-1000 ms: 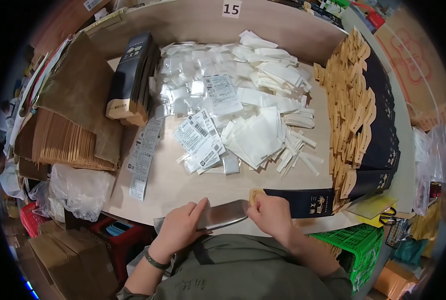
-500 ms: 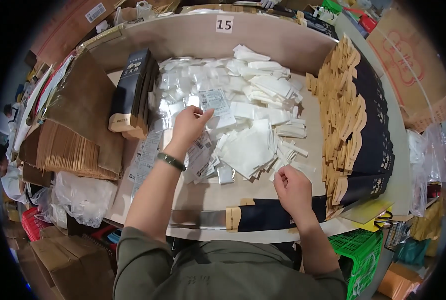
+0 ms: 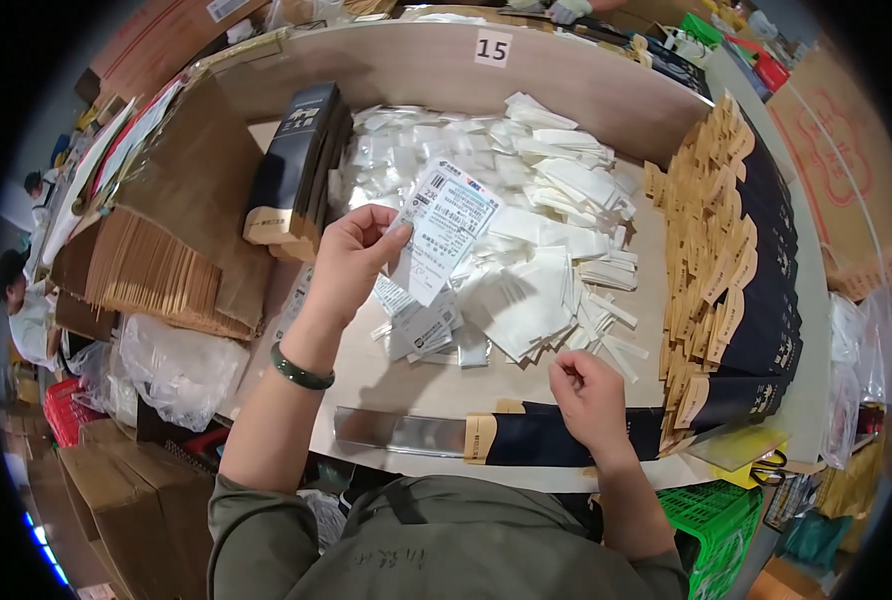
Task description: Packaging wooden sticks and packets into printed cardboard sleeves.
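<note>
A printed paper label (image 3: 444,230) is pinched between the thumb and fingers of my left hand (image 3: 351,262), raised over the table and tilted. More printed labels (image 3: 421,325) lie below it, beside white paper packets (image 3: 526,305) in a loose pile. Near the table's front edge, my right hand (image 3: 591,400) is closed with its fingers curled, and I see nothing in it. Under that hand lies a dark blue sleeve with a tan end (image 3: 526,437), joined on its left by a shiny clear strip (image 3: 396,430).
Overlapping dark-and-tan sleeves (image 3: 711,250) line the right side. Clear sachets (image 3: 391,150) are heaped at the back, next to a stack of dark boxes (image 3: 296,160). Brown cardboard sheets (image 3: 156,275) fill a carton at left. A wooden panel (image 3: 396,62) bounds the back.
My left hand has lifted a label off the pile and brought it toward me. My right hand stays closed near the front edge. The view has shifted slightly.
</note>
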